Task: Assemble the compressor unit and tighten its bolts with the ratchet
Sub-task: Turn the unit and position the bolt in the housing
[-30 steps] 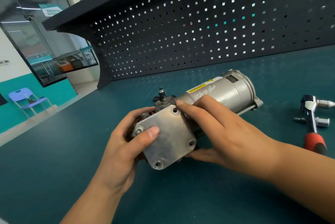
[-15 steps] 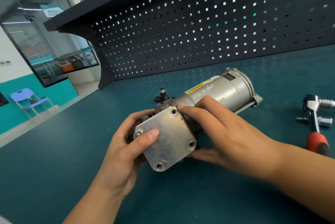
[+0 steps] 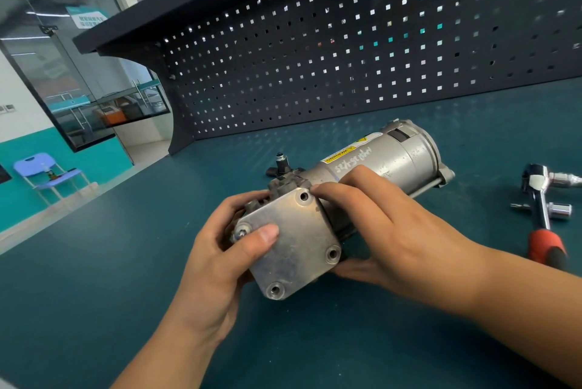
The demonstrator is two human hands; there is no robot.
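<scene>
The compressor unit [image 3: 390, 161], a grey metal cylinder with a yellow warning label, lies on its side on the teal bench. Its square end plate [image 3: 293, 243] faces me, with bolt holes at the corners and a bolt [image 3: 242, 231] sitting in the left corner. My left hand [image 3: 217, 259] grips the plate's left side, thumb pressed flat on the plate beside that bolt. My right hand [image 3: 387, 231] wraps the unit's body behind the plate, forefinger tip at the top corner hole, thumb under the lower edge. The ratchet [image 3: 541, 212], with a red and black handle, lies to the right, untouched.
A loose socket [image 3: 562, 209] and a small bit [image 3: 516, 206] lie beside the ratchet's shaft. A dark pegboard [image 3: 346, 51] under a shelf closes the bench's far side. The teal bench mat [image 3: 94, 278] ends at the left, where a blue chair [image 3: 47, 173] stands on the floor.
The unit has shifted slightly under my hands. My right forefinger has slid off the top corner hole to the plate's edge. The ratchet has not moved.
</scene>
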